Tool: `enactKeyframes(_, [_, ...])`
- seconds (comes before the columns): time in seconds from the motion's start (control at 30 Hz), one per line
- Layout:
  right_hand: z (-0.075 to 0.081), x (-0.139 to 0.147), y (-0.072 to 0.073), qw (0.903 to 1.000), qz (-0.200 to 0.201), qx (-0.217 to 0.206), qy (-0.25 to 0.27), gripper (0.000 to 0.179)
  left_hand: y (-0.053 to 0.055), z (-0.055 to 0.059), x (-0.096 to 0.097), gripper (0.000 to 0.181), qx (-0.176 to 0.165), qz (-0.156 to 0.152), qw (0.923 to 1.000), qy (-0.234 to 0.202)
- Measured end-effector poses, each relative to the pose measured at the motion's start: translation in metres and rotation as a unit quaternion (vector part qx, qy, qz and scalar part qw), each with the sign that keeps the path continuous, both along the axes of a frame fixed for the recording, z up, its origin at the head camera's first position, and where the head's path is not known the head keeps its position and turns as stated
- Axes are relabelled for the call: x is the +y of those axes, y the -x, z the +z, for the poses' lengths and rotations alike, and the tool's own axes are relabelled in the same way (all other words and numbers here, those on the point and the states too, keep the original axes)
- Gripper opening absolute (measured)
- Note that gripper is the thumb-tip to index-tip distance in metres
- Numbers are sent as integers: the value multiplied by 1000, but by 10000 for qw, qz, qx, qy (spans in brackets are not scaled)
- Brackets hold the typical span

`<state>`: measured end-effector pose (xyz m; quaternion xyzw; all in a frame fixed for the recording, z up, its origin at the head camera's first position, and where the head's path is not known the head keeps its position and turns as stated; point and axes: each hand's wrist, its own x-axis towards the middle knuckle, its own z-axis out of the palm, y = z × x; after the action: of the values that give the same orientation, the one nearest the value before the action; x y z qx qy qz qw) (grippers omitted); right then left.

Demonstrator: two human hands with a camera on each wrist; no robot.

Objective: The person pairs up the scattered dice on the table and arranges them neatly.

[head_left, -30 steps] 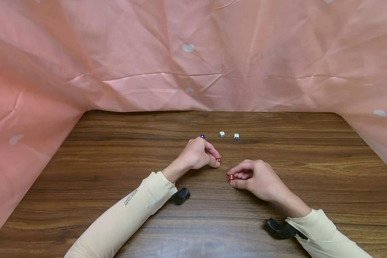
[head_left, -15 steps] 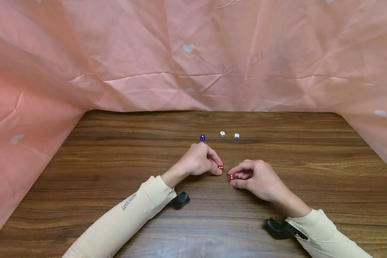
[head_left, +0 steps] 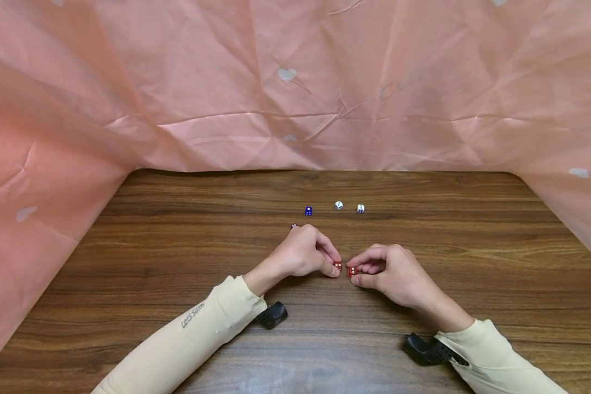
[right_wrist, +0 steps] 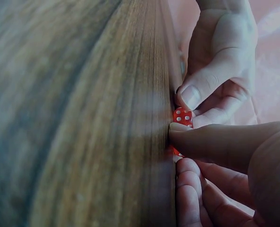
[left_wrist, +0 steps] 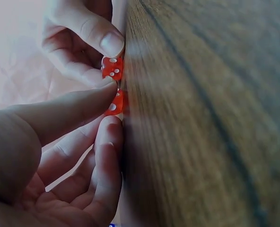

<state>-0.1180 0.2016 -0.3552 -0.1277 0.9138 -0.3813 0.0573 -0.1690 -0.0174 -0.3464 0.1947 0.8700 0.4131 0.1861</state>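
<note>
Far left, a mostly hidden die (head_left: 294, 226), looks blue, peeks out behind the left hand (head_left: 302, 254). Left hand: thumb and finger pinch the left red die (head_left: 337, 266), white pips up. Blue die (head_left: 308, 211) sits past the knuckles, on the wood tabletop (head_left: 295, 350), untouched. Next, farther back, tilted-looking white die (head_left: 339, 206). Right red die (head_left: 352, 271) is just beside the left red one, narrow gap between them in head view; whether either red die rests on the wood, can't tell. Second white die (head_left: 360, 208) behind, near the first. Right hand (head_left: 399, 276): thumb and finger pinch the right red die, other fingers curled in.

Handling, judged: red dice look like hard, glossy plastic; likely very light, stiff, a bit slippery, hardly fragile. Best hold is fingertip pads on two opposite side faces, low and square; a corner grip would probably twist them.
</note>
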Motion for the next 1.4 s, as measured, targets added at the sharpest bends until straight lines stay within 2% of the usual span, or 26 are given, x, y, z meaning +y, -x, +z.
enactKeyframes(0.23, [0,0,-1,10000,41,58,-31,23,-4,-1,4,17,-72,-105,9999,32])
enactKeyframes(0.67, [-1,3,0,9999,31,113,-115,19,-10,-2,12,16,226,-221,9991,270])
enactKeyframes(1.1, [0,3,-2,9998,84,202,-36,20,-11,-2,14,18,188,-160,9995,202])
enactKeyframes(1.4, [1,4,-1,9996,77,208,-177,18,-10,-2,13,18,222,-109,9994,253])
